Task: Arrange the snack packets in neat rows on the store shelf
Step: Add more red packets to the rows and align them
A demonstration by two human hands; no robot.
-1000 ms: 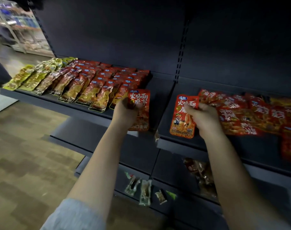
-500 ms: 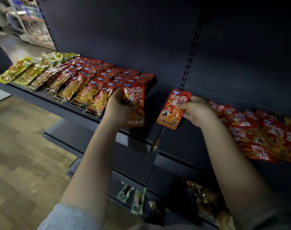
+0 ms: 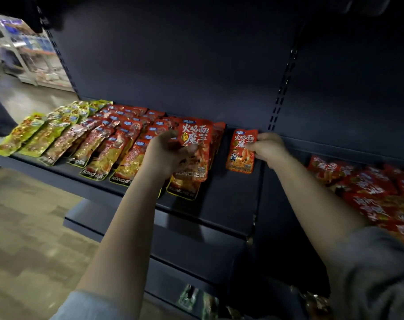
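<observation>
My left hand [image 3: 165,155] grips a red snack packet [image 3: 196,144] with white Chinese lettering, held over the right end of the rows. My right hand [image 3: 269,147] pinches a second red packet [image 3: 241,151] by its right edge, just above the bare right part of the dark shelf [image 3: 228,199]. Rows of red packets [image 3: 124,135] and yellow-green packets [image 3: 32,132] lie side by side along the shelf's left half. A loose heap of red packets [image 3: 367,192] lies on the neighbouring shelf at the right.
A slotted upright [image 3: 282,88] divides the two shelf bays. Lower dark shelves [image 3: 164,236] jut out beneath, with a few small packets [image 3: 196,299] at the bottom. Wood-look floor [image 3: 23,227] lies to the left, and other store racks [image 3: 23,56] stand far back left.
Both hands have moved up and left with their packets, from the gap between bays to over the left shelf. The right packet has come close to the shelf surface beside the rows.
</observation>
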